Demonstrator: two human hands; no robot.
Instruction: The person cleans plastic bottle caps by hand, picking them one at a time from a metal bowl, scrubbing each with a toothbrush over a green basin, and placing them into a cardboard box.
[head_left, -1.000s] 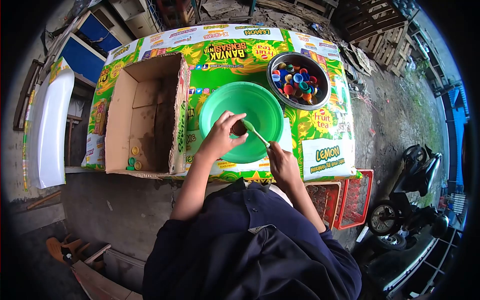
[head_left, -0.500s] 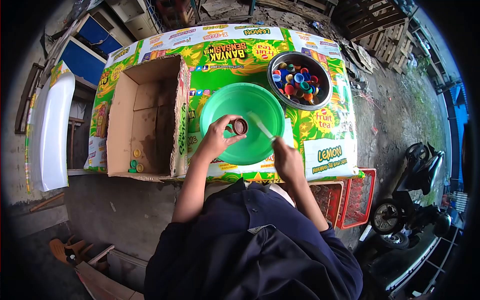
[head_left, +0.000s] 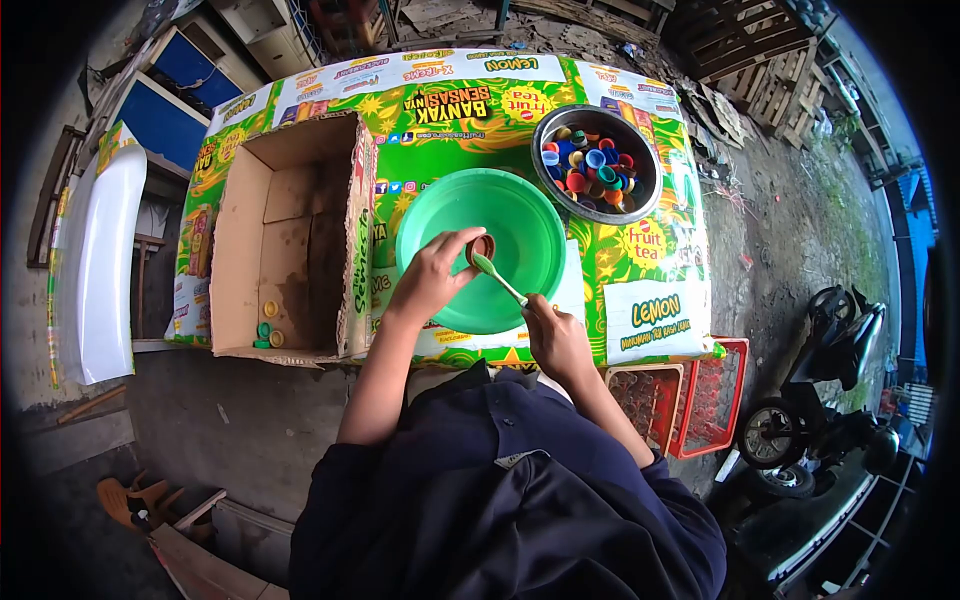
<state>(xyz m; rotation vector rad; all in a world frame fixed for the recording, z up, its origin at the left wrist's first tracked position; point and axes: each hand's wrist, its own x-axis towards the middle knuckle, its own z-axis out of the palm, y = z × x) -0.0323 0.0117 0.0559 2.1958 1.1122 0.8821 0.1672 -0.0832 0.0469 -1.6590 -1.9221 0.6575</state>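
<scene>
Over a green plastic basin, my left hand pinches a brown bottle cap between thumb and fingers, its hollow side turned toward the right. A pale green toothbrush is gripped by its handle in my right hand. Its head touches the cap at the opening; whether the bristles reach inside is too small to tell. Behind the basin on the right, a dark metal bowl holds several bottle caps in blue, red, orange and green.
At the left of the table stands an open cardboard box with a few green and yellow caps in its near corner. A printed plastic cover lies over the table. Red crates and a motorcycle are at the right.
My right hand has moved left and toward me, bringing the toothbrush head from beside the cap onto it. The cap has turned to face the brush.
</scene>
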